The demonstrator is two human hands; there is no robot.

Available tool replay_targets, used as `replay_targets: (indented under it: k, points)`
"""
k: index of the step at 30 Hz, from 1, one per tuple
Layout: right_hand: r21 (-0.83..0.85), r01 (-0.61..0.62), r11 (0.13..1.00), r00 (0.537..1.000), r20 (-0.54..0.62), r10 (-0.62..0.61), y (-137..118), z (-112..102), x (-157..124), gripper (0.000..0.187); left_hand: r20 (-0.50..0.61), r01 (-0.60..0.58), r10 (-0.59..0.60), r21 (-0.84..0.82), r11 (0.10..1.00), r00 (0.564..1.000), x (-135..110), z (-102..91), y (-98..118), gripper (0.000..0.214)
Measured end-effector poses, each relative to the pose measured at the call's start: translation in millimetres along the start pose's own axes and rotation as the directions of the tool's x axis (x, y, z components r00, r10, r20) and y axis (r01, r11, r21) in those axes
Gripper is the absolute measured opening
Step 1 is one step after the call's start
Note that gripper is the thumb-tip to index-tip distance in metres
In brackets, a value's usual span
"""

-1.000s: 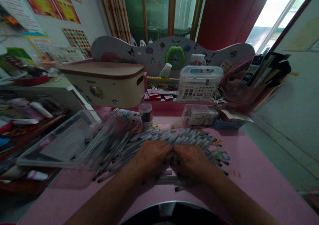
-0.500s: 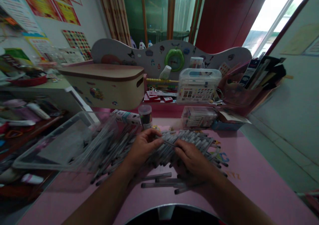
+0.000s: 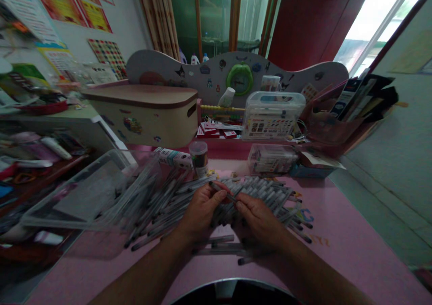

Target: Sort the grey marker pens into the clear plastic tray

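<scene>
A wide heap of grey pens [image 3: 263, 192] with dark caps lies across the pink desk [image 3: 344, 246]. Both my hands are over its near middle. My left hand [image 3: 202, 208] pinches one grey pen [image 3: 221, 191] near its dark cap, lifted slightly off the heap. My right hand [image 3: 258, 219] closes on the other end of that same pen, fingers curled. A few separate pens [image 3: 218, 245] lie side by side on the desk just below my hands. A clear plastic bin [image 3: 91, 192] lies tipped at the left, with pens spilling from its mouth.
Behind the heap stand a small round jar [image 3: 198, 154], a long carton [image 3: 173, 157], a clear case [image 3: 272, 158] and a larger clear case [image 3: 272, 116]. A cream box with a brown lid [image 3: 145, 113] sits at the back left. A cluttered shelf [image 3: 37, 161] is at the left.
My hands went from pressing flat on the heap to picking out one pen, which is now held between both hands slightly above the pile.
</scene>
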State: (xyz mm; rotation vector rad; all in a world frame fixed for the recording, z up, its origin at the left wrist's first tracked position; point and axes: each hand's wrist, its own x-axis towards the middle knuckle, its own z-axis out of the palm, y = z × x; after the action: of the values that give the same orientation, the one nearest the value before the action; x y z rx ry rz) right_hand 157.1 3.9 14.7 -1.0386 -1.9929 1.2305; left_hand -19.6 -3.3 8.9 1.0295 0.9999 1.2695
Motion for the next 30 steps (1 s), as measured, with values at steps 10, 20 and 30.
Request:
replay_targets:
  k: [10, 20, 30]
  points:
    - [0.162, -0.082, 0.983, 0.989, -0.110, 0.101, 9, -12, 2, 0.033, -0.038, 0.049, -0.054, -0.128, 0.990, 0.998, 9, -6.5, 10, 0.027]
    - [0.323, -0.064, 0.944, 0.985, -0.131, 0.112, 20, -3, 9, 0.032, 0.467, 0.464, -0.304, -0.280, 0.840, 0.831, 6, -10.1, -2, 0.030]
    - [0.463, -0.102, 0.880, 0.950, -0.216, 0.224, 28, -2, 11, 0.041, 0.187, 0.259, -0.203, -0.348, 0.901, 0.961, 2, -3.2, -3, 0.032]
